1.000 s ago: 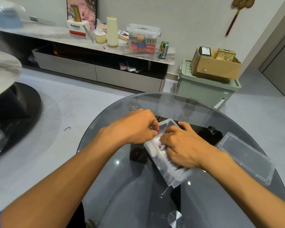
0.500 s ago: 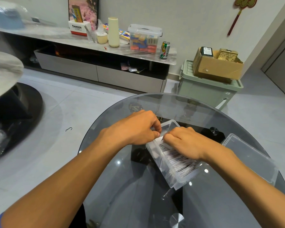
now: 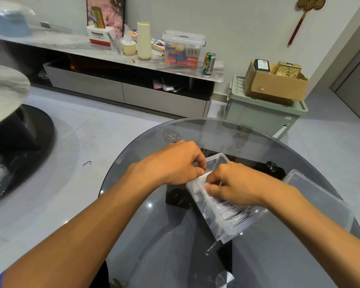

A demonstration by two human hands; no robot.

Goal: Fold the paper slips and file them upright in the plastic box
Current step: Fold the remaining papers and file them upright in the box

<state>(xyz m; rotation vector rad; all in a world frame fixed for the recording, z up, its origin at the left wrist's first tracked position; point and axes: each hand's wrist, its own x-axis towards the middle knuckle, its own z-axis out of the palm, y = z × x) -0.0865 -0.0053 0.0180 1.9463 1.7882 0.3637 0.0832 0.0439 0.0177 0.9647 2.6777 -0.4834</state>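
Note:
A clear plastic box (image 3: 222,227) lies slanted on the round glass table (image 3: 154,225). A row of folded paper slips (image 3: 232,210) stands upright in its near half. At the box's far end my left hand (image 3: 173,163) and my right hand (image 3: 235,183) meet over a white paper slip (image 3: 204,177). Both hands pinch that slip with curled fingers, just above the row. My right hand hides the slips under it. The far end of the box (image 3: 218,159) holds nothing that I can see.
The box's clear lid (image 3: 318,198) lies on the table to the right. Beyond the table stand a green storage bin (image 3: 262,115) with a cardboard carton (image 3: 276,84) on it and a low cabinet (image 3: 121,90) carrying containers and a can.
My right hand has lifted off the filed slips and slid toward the box's far end, uncovering the near part of the row. Both hands now meet on one slip.

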